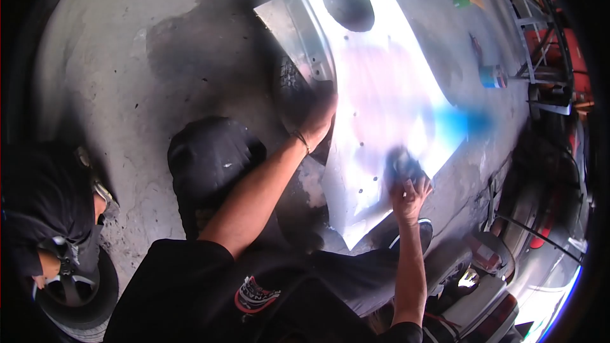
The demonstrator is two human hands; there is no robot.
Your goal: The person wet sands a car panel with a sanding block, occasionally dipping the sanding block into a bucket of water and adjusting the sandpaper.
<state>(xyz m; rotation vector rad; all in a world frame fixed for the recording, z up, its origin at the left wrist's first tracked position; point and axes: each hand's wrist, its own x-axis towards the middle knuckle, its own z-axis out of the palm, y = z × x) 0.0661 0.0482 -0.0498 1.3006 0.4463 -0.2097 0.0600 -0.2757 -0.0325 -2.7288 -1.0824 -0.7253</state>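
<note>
A large pale panel (375, 95) with a round hole near its top slants across the middle, partly washed out by glare. My left hand (319, 124) is at the panel's left edge, its fingers hidden behind or under that edge. Over the panel's lower right part, my right hand (412, 195) has its fingers bent against a dark, blurred object (403, 165) that lies on the panel's surface. What this object is cannot be made out. A tire (291, 82) shows partly beneath the panel's left side.
Another person (47, 197) in dark clothing is at the far left beside a wheel (79, 292). A can (493, 77) stands on the concrete floor (146, 89) at the right, near a metal rack (540, 57). Car parts (483, 311) lie at the lower right.
</note>
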